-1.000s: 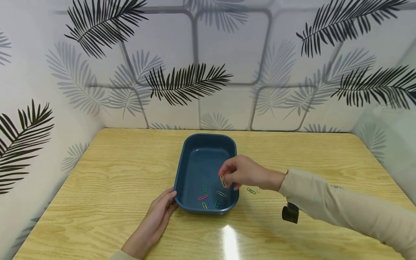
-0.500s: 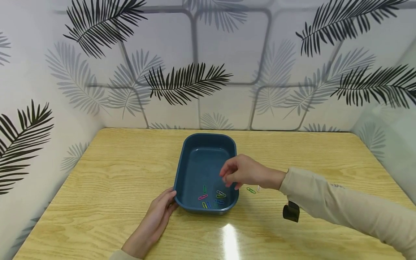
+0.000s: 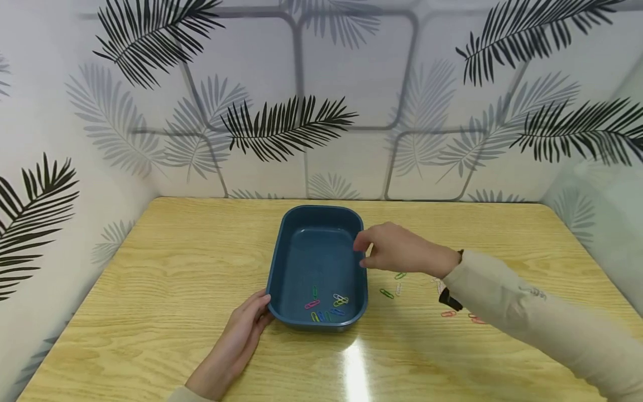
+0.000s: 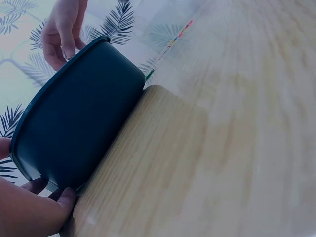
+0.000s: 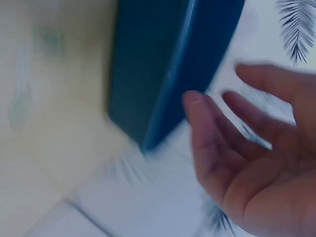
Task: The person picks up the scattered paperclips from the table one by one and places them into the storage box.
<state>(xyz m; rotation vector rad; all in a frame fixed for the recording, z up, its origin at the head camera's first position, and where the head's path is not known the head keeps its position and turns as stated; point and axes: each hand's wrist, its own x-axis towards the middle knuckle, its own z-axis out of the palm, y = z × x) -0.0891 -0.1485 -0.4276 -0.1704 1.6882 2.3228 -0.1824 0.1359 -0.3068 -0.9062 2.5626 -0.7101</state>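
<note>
A dark blue rectangular tray (image 3: 321, 257) stands on the wooden table, with several coloured paper clips (image 3: 326, 307) lying near its front end. At its front left corner, my left hand (image 3: 246, 329) holds the rim and outer wall; part of that grip shows in the left wrist view. My right hand (image 3: 394, 248) hovers at the tray's right rim. In the right wrist view, the right hand (image 5: 256, 148) has parted, slightly bent fingers and nothing between them.
Loose paper clips lie right of the tray: a green one (image 3: 387, 293), a white one (image 3: 399, 289), a red one (image 3: 449, 314) and others partly under the right forearm. A patterned wall (image 3: 321, 167) rises behind the table.
My right hand let a yellow paper clip drop into the tray beside the white one. It then moved up and right to the rim. The left hand stayed at the corner.
</note>
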